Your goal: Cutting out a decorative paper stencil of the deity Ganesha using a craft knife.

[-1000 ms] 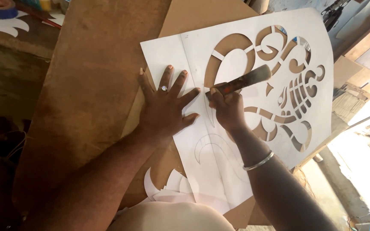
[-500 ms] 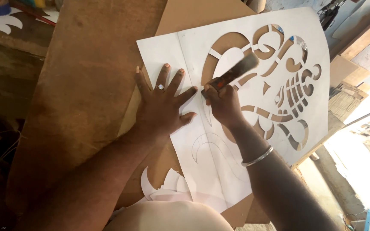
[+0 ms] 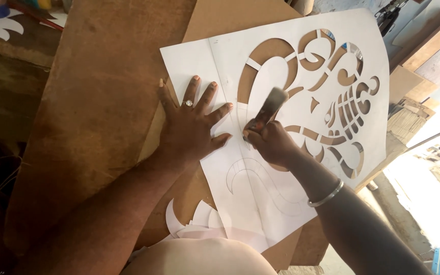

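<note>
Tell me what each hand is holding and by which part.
The right hand grips a cutting tool at its lower end. The left hand holds nothing, pressing flat on the white paper stencil.

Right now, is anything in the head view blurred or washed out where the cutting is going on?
Head view: the dark-handled cutting tool in the right hand is motion-blurred at its upper end; the white cut-out paper stencil and the left hand flat on it are sharp; bright daylight washes out the lower right corner.

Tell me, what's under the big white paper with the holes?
Through the cut-out holes of the white paper brown board shows. The left hand presses on the paper. The rest underneath is covered.
</note>
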